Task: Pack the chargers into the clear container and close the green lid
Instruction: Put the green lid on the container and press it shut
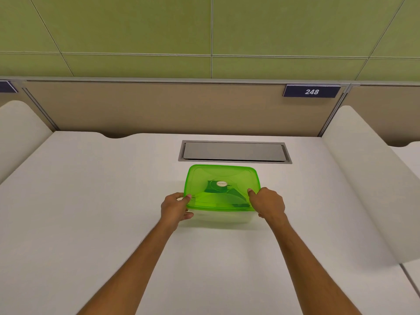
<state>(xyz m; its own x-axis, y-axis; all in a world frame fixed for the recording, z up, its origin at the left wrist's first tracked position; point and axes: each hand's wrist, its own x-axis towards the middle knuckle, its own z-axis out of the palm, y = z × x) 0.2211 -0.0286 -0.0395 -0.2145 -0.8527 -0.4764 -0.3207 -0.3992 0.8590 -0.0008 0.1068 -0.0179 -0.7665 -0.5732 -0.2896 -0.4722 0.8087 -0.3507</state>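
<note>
A clear container (221,218) stands on the white desk, a little beyond its middle. The translucent green lid (221,175) lies on top of it and covers the whole opening. Dark shapes of chargers (227,193) show dimly through the lid. My left hand (176,206) grips the near left corner, thumb on the lid's top and fingers under the rim. My right hand (267,203) holds the near right corner the same way, thumb pressed on the lid.
A grey metal cable hatch (234,152) is set into the white desk (91,212) just behind the container. Beige partition panels rise at the back, with a sign reading 248 (311,91). White curved dividers (359,178) flank the desk on both sides.
</note>
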